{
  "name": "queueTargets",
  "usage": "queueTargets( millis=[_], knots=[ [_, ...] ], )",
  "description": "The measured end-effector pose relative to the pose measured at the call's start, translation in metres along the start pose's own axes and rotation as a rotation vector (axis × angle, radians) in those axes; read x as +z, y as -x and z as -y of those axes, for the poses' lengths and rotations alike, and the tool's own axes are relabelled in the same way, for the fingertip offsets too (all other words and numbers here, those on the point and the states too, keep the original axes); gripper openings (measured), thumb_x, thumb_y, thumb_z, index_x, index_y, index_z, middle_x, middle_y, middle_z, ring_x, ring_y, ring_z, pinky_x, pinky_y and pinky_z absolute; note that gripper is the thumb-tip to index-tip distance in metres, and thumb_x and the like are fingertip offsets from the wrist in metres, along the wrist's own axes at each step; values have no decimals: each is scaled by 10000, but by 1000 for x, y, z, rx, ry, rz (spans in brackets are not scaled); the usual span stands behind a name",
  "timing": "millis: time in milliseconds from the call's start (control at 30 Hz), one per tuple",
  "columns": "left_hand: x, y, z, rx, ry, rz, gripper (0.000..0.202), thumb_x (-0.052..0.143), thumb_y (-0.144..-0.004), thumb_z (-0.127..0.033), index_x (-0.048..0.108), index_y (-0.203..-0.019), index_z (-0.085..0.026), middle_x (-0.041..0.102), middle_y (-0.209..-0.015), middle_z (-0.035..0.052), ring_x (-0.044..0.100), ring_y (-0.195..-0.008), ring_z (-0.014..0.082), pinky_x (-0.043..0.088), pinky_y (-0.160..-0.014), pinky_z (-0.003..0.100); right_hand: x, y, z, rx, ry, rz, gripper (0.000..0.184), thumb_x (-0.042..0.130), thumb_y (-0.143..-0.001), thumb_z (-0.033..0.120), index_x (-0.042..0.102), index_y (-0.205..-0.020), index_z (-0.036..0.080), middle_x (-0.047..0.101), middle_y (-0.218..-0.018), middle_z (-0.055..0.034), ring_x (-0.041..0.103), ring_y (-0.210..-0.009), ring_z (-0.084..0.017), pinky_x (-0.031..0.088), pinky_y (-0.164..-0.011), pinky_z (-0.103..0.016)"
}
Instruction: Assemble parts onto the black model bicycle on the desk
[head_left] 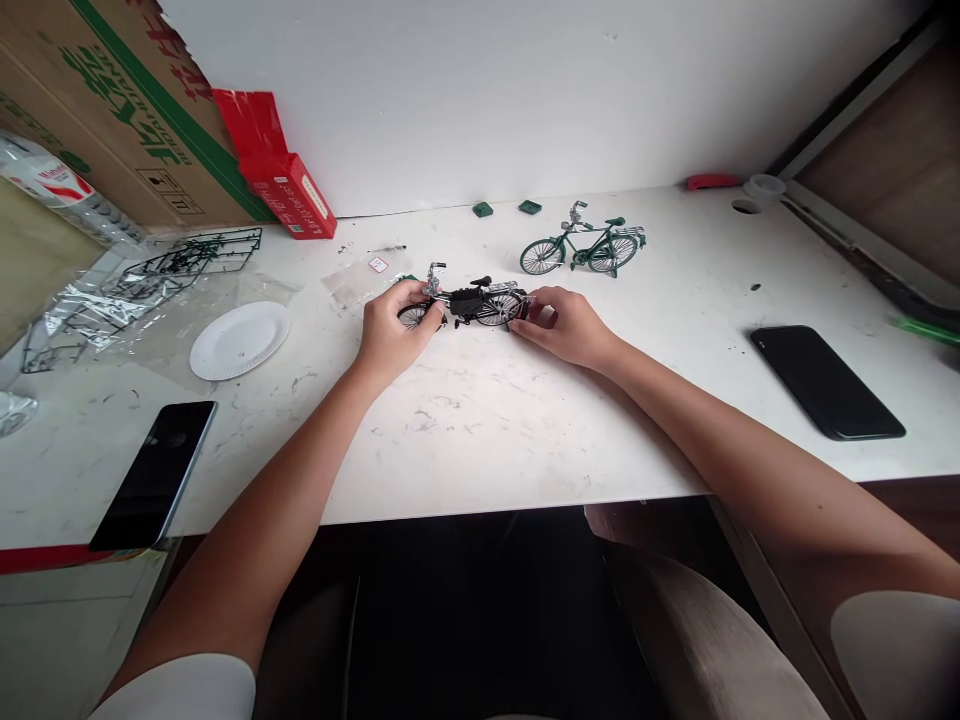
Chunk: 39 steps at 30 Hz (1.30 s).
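Note:
A small black model bicycle [466, 302] stands upright on the white table between my two hands. My left hand [395, 325] is closed on its front end, thumb and fingers around the fork below the silver handlebars, hiding part of the front wheel. At the rear wheel, my right hand [562, 325] pinches the back end of the bicycle with thumb and fingertips. Behind it and to the right, a green model bicycle [589, 243] rests on its stand, touched by neither hand.
Black plastic part frames [187, 255] and clear bags lie left, near a white paper plate [240, 340]. A red box [300, 200] stands against the back wall. One phone [154, 475] lies at left, another phone [829, 382] at right. Two green pieces [529, 207] sit at the back.

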<state>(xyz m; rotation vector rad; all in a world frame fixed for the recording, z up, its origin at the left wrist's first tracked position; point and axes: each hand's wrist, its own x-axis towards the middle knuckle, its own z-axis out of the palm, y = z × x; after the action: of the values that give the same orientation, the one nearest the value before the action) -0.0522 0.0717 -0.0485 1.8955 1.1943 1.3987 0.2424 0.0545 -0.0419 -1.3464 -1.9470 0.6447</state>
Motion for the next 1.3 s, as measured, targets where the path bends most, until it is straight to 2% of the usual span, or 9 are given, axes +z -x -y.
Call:
queueTargets(
  millis=[167,367,500,567,667,767,967,1167,1300],
  knots=[
    [0,-1,5,2,-18,7,200,817,-903,-344,787,-1045,-206,877,-1073,87,834,-1058,237,637,-1035,368,0,0,0,22,-5,9,280,805,-868,460,646,-845,231,691,-851,-48,580,-744,-196,458,-700,-358],
    [0,0,5,19,-26,15,241,816,-868,-316,780,-1081,-211,875,-1105,85,833,-1089,250,636,-1062,379,0,0,-1,20,12,-2,305,807,-852,474,619,-831,235,703,-856,-56,586,-737,-203,466,-689,-362],
    [-2,-1,3,16,-12,35,254,792,-863,-317,777,-1091,-206,875,-1108,93,829,-1088,259,631,-1069,394,0,0,2,17,3,3,217,776,-833,395,638,-874,233,722,-872,-59,612,-753,-213,490,-719,-372],
    [-4,-1,2,10,1,47,261,771,-860,-310,778,-1096,-199,874,-1111,103,830,-1088,266,629,-1076,405,0,1,3,13,-18,10,206,763,-809,339,672,-955,226,743,-920,-72,641,-789,-230,510,-746,-384],
    [-5,-1,-1,-2,1,53,266,759,-844,-300,776,-1089,-197,875,-1119,111,829,-1101,278,627,-1079,415,0,3,4,2,-30,11,446,783,-779,314,697,-1204,212,768,-1045,-103,684,-864,-267,545,-779,-407],
    [-5,-1,-2,-5,-20,62,240,745,-841,-299,770,-1061,-206,874,-1115,105,825,-1100,278,627,-1069,413,1,5,2,-18,-26,19,650,819,-792,359,635,-1398,217,768,-1133,-125,706,-927,-297,577,-806,-438],
    [-5,-1,-2,6,-69,70,200,737,-850,-294,784,-1022,-204,873,-1086,90,820,-1077,275,622,-1057,409,5,5,-6,-10,-92,22,685,851,-866,478,574,-1452,257,748,-1128,-110,716,-976,-307,607,-815,-452],
    [-4,0,-3,32,-56,99,160,731,-879,-264,790,-1010,-195,873,-1059,87,823,-1049,273,624,-1019,396,4,6,-1,4,-120,20,784,848,-892,407,475,-1569,274,719,-1188,-115,709,-995,-299,616,-767,-436],
    [-3,0,-2,49,-26,110,161,733,-876,-235,793,-1022,-199,881,-1074,75,831,-1064,273,629,-1027,386,3,6,1,27,-109,19,837,898,-881,411,449,-1580,308,721,-1210,-109,696,-960,-291,626,-744,-440]
  ],
)
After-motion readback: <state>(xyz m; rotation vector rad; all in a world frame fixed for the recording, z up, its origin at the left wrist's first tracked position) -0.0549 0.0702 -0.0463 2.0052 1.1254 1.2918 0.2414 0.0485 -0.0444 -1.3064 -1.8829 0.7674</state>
